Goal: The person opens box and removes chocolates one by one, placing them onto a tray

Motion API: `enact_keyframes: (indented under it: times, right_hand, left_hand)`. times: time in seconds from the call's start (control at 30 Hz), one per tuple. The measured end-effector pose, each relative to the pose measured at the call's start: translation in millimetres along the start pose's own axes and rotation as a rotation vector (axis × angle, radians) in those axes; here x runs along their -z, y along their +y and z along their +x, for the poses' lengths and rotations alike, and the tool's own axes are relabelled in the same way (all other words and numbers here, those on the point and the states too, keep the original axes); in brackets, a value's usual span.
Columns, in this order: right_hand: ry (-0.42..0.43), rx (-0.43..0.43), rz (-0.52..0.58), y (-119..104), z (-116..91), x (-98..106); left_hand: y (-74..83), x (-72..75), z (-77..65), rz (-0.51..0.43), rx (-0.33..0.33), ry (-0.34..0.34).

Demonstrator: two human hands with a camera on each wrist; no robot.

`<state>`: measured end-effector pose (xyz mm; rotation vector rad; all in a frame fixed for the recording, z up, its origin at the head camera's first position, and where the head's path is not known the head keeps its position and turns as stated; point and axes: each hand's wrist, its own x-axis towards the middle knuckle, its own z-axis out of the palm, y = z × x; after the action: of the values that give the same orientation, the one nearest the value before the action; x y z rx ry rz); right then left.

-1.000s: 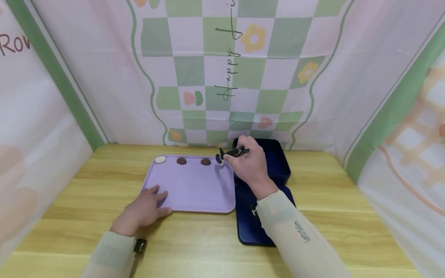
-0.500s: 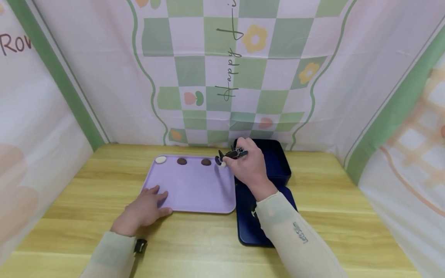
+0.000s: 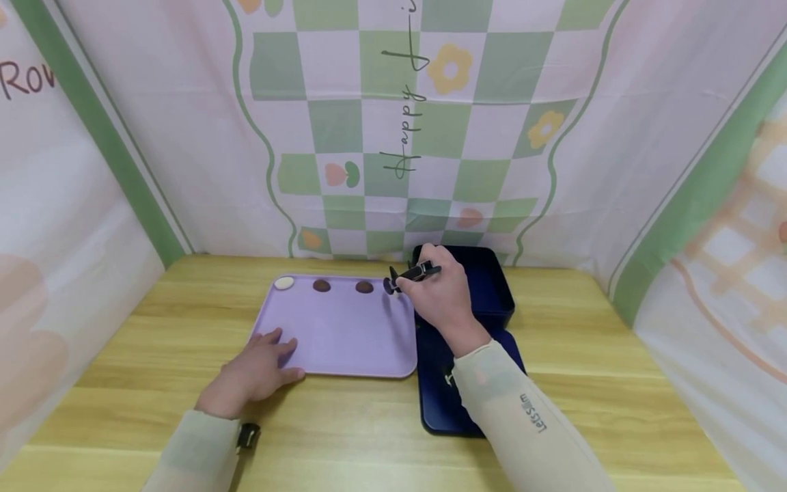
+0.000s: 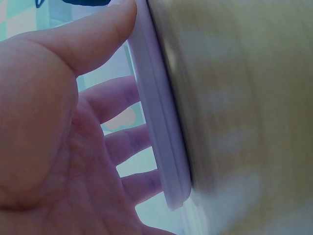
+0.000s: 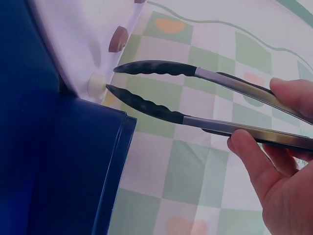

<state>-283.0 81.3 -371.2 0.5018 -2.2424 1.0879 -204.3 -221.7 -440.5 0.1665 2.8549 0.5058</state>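
Note:
My right hand (image 3: 444, 290) holds black-tipped metal tongs (image 3: 419, 271) over the far right corner of the lilac tray (image 3: 344, 335). In the right wrist view, the jaws of the tongs (image 5: 154, 106) stand apart, one tip right at a small white rounded piece (image 5: 96, 85) on the tray. My left hand (image 3: 253, 367) rests at the tray's near left corner, fingers spread on it and thumb along its front edge. Two brown domed pieces (image 3: 322, 285) and a white oval piece (image 3: 284, 283) lie along the tray's far side.
A dark blue box (image 3: 494, 290) stands right of the tray against the printed cloth backdrop (image 3: 393, 123). In front of it lies a dark blue lid-like tray (image 3: 445, 410), partly under my right forearm. Wooden tabletop (image 3: 344, 437) runs along the front.
The tongs have shifted slightly at the far right corner, and their tips hide more of the white piece in the head view. My left hand has stayed put.

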Motion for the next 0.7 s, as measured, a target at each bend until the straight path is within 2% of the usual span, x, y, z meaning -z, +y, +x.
enact_keyframes:
  times: [0.17,0.4,0.57,0.7]
  right_hand:
    - [0.028,-0.004,0.012,2.4,-0.3,9.3]
    - [0.159,-0.111,0.102,2.4,-4.4,41.1]
    - [0.251,-0.114,0.038,7.4,-10.1,63.6]
    - [0.287,-0.119,0.004,12.4,-16.3,78.4]
  left_hand:
    - [-0.3,-0.9,-0.6,-0.004,0.003,-0.003]
    - [0.4,0.1,-1.3,-0.003,0.010,-0.002]
    - [0.6,0.1,-1.1,-0.003,0.014,-0.002]
    - [0.4,0.1,-0.8,-0.001,0.001,0.002]
